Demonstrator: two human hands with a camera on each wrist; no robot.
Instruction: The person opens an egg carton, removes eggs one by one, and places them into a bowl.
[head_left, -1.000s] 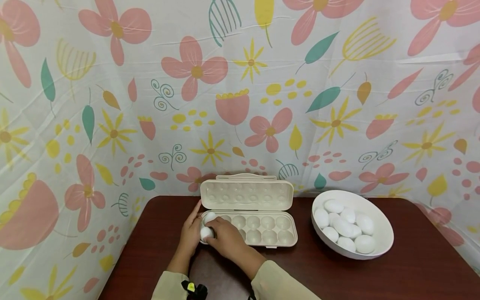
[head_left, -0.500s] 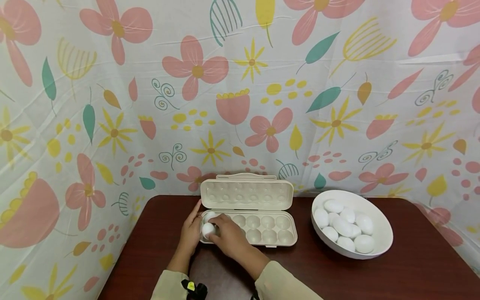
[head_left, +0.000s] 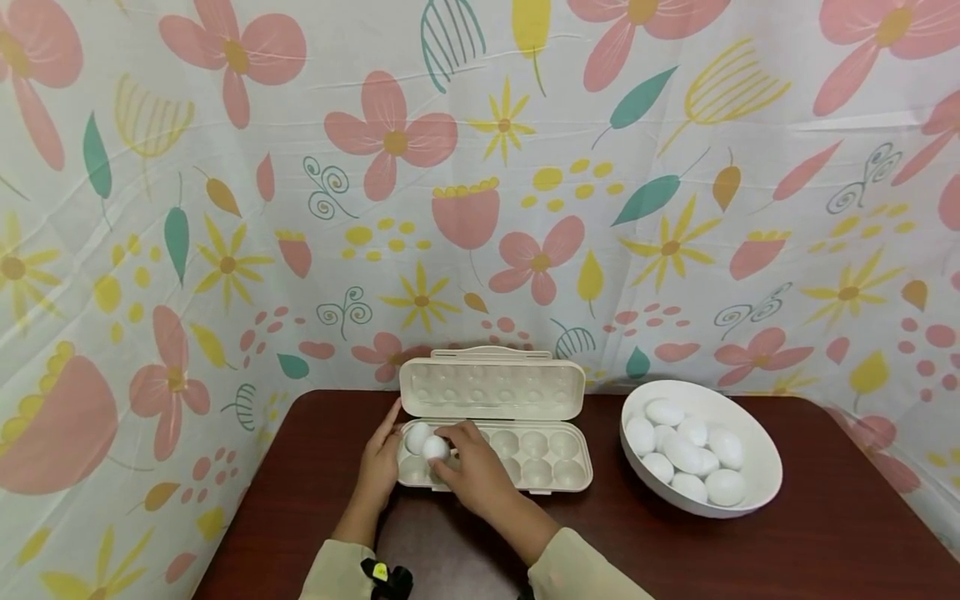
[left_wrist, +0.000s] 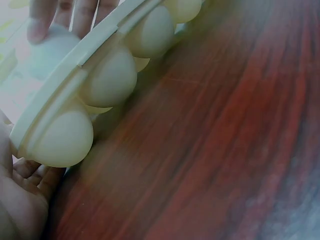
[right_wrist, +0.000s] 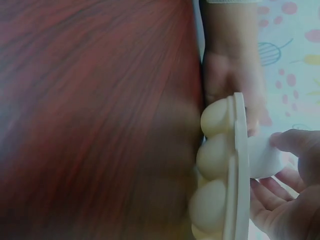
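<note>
My left hand (head_left: 377, 468) holds the left end of an open beige egg carton (head_left: 536, 460), its thumb at the rim; part of the grip is hidden. My right hand (head_left: 483, 477) pinches a white egg (head_left: 436, 448) between thumb and fingers, just above the carton's second column. In the right wrist view that held egg (right_wrist: 264, 157) shows above the carton edge (right_wrist: 242, 175). Another white egg (head_left: 417, 437) sits in the back left hollow. The front left hollow (head_left: 412, 471) is bare, and the hollows further right hold no eggs.
A white bowl (head_left: 761, 462) heaped with several white eggs stands on the dark red wooden table (head_left: 675, 554), right of the carton. The carton's lid (head_left: 491, 390) stands raised at the back, close to a flower-printed cloth (head_left: 480, 317).
My right hand has lifted the egg from the front left hollow and shifted it right and slightly back. My left hand has stayed at the carton's left end.
</note>
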